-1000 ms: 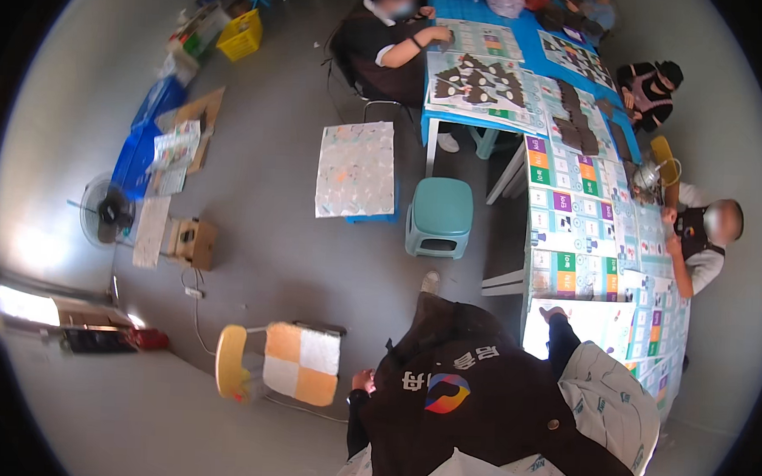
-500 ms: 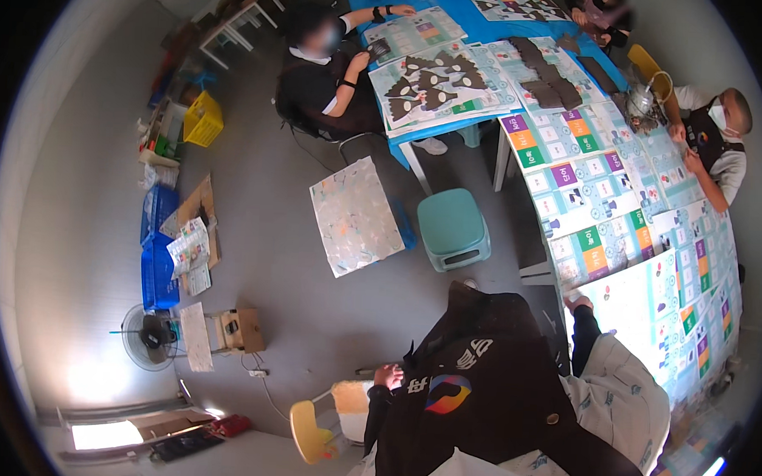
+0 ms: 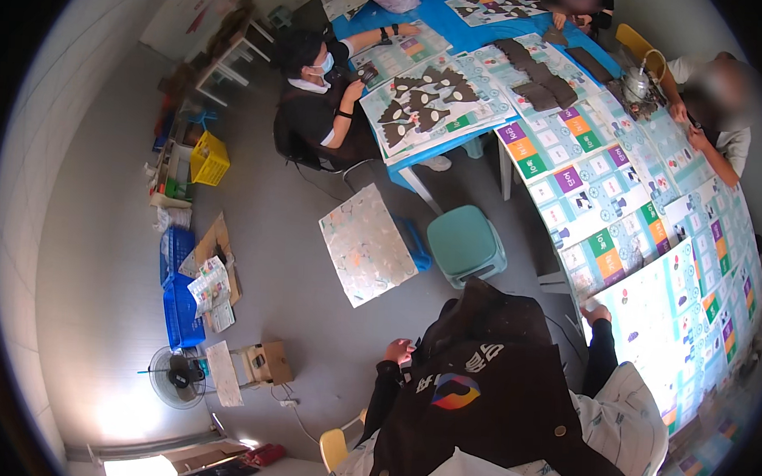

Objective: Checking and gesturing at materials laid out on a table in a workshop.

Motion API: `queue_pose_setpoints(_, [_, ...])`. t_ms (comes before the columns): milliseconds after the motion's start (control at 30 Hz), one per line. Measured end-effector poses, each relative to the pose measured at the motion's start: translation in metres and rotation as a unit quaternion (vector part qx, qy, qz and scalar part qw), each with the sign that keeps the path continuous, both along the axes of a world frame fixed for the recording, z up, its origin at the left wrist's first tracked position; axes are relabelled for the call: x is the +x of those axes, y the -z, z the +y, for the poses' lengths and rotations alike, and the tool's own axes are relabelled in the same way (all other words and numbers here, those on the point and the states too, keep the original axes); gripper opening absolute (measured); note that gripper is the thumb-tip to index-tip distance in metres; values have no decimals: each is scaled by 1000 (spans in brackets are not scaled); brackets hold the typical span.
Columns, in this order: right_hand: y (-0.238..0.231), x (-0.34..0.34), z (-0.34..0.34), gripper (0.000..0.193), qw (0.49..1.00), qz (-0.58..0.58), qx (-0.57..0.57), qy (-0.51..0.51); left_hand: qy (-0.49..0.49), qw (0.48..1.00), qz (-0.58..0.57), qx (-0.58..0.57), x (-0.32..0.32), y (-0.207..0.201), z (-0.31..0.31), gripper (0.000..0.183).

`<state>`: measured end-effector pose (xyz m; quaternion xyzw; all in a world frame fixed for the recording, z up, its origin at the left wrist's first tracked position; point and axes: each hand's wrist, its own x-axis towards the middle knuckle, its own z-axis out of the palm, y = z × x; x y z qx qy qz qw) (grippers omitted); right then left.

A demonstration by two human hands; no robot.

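Note:
My right hand (image 3: pixel 597 315) is at the near left corner of a large, pale printed sheet (image 3: pixel 650 305) on the long table. Its fingers are closed on the sheet's edge. My left hand (image 3: pixel 400 351) hangs low beside my dark apron (image 3: pixel 494 379), over the floor and away from the table. Its fingers are curled, and whatever they may hold is too small to make out. Other printed sheets (image 3: pixel 570 182) with purple, orange and green blocks cover the table beyond my right hand.
A teal stool (image 3: pixel 466 242) and a patterned board (image 3: pixel 367 246) stand ahead of me. Co-workers sit at the blue-covered table (image 3: pixel 462 139), which holds dark cut pieces (image 3: pixel 427 104), and at the right by a metal kettle (image 3: pixel 635 84). Blue crates (image 3: pixel 182 312) and a fan (image 3: pixel 177 377) are left.
My left hand has risen a little and moved slightly forward. My right hand stays at the sheet's corner. The whole view has shifted a little.

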<state>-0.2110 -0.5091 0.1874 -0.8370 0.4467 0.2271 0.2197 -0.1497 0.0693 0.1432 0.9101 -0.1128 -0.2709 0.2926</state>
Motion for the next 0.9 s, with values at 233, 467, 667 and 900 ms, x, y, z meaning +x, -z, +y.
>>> queue_pose_setpoints(233, [1,0,2,55,1000,-13,-5,-2,135,981,-38,135,9,30,10,36])
queue_pose_setpoints(467, [15,-2,-1,54,1000,-21,-16,-2,-208,962,158,-85,-23,28,11,35])
queue_pose_setpoints(667, [5,6,4,54,1000,-12,-15,-11,94,979,-83,158,-42,36,27,28])
queue_pose_setpoints(900, [12,7,4,50,999,26,-19,-12,-150,984,92,-6,-42,16,6,22])
